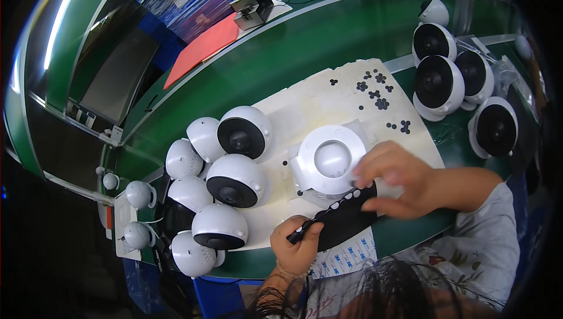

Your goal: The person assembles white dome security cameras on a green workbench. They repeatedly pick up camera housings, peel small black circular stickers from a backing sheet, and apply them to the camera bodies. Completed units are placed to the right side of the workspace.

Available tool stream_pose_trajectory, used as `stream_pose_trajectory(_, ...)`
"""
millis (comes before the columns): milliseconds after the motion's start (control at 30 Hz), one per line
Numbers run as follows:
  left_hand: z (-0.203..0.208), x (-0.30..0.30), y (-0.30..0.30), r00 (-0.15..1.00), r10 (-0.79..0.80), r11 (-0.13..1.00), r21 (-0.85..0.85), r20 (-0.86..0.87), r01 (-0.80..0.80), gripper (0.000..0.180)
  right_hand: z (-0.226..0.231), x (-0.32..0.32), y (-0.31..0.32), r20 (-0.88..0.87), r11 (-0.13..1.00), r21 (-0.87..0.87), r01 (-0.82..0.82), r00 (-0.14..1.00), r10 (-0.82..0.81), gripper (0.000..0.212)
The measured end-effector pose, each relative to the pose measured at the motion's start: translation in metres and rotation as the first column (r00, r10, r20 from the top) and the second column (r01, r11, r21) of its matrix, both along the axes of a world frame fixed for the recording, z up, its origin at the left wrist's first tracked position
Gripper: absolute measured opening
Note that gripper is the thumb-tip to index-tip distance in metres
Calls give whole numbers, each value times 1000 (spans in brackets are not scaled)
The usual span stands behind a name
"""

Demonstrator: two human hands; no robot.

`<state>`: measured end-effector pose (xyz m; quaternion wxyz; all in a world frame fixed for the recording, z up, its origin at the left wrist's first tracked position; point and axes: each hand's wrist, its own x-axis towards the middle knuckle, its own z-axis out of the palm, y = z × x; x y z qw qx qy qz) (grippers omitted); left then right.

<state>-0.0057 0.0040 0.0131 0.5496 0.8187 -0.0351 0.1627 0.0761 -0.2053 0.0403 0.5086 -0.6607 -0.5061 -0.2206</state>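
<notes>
My left hand (295, 244) is closed on the folded edge of a black sheet of round adhesive pads (343, 225); pale round spots run along that edge. My right hand (402, 179) reaches over the sheet's far end, thumb and forefinger apart. A small dark spot shows by its fingertips; I cannot tell whether it sticks to them. Just beyond the fingers, a round white camera housing (316, 172) lies with its ring-shaped base up. Under the sheet, a white backing paper with blue print (346, 258) lies at the table's near edge.
Several white ball-shaped cameras with black fronts (234, 181) crowd the left; more (437, 87) stand at the right. Loose black round pads (381, 104) lie on the cream board (281, 119). At the back are a red sheet (202, 49) and a metal box (252, 14).
</notes>
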Motion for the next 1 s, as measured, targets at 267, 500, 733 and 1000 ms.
stream_pose_trajectory(267,-4,-1,-5,997,-43,998,-58,-62,39,16,0,-9,6,224,968,-216,-130,958,179,43)
stream_pose_trajectory(500,-4,11,-4,936,-38,979,202,349,-36,13,16,-15,5,-147,963,-111,-248,962,230,36)
stream_pose_trajectory(733,6,17,-4,956,-111,946,325,271,18,16,21,0,7,-106,993,62,-104,988,110,44)
stream_pose_trajectory(1000,3,21,-6,951,-151,963,256,270,80,16,18,1,0,175,922,-340,-186,951,256,44)
